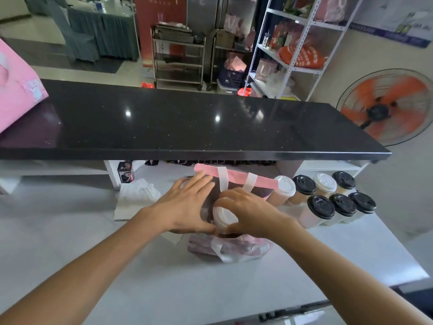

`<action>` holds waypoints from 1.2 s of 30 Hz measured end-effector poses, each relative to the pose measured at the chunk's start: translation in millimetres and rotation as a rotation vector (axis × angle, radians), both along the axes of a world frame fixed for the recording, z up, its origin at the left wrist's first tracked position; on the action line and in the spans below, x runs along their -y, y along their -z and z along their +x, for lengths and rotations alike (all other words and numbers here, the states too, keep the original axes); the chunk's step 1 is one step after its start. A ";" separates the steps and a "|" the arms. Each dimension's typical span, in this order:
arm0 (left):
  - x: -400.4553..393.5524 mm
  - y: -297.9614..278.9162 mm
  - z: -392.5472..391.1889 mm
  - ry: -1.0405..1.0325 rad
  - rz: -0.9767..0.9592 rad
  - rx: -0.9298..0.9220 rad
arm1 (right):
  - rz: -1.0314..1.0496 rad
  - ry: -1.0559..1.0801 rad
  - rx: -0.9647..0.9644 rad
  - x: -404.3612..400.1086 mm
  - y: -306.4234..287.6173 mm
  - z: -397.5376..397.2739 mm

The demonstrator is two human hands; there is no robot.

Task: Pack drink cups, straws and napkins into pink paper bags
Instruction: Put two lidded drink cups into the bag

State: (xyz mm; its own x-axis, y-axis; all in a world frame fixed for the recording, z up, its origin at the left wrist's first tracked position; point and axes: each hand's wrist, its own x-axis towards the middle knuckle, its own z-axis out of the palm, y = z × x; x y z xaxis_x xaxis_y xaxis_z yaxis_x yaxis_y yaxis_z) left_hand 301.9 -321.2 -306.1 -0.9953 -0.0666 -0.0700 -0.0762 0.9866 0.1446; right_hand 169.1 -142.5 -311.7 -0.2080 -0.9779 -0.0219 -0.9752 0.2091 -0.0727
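Observation:
An open pink paper bag (236, 177) with white handles stands on the white counter in front of me. My right hand (248, 212) grips a white-lidded drink cup (223, 215) at the bag's mouth. My left hand (187, 202), its fingers straight, lies against the bag's left side. Right of the bag stand several more cups: one white-lidded (283, 187) right beside it, others black-lidded (321, 207). A stack of flat pink bags (234, 248) lies just in front of the open bag. White napkins (136, 195) lie to the left.
A raised black countertop (187, 127) runs across behind the work area, with a large pink bag (16, 90) on its left end. An orange floor fan (386, 106) stands at the right. The white counter (70, 231) extends to my left and front.

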 end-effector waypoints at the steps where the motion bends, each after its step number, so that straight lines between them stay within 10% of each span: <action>1: -0.2 0.0 0.0 0.005 0.006 -0.007 | 0.025 0.014 -0.005 2.8 4.0 -2.5; 36: 2.1 -1.8 -0.3 0.054 0.039 -0.072 | 0.113 0.094 0.015 36.7 64.0 -15.7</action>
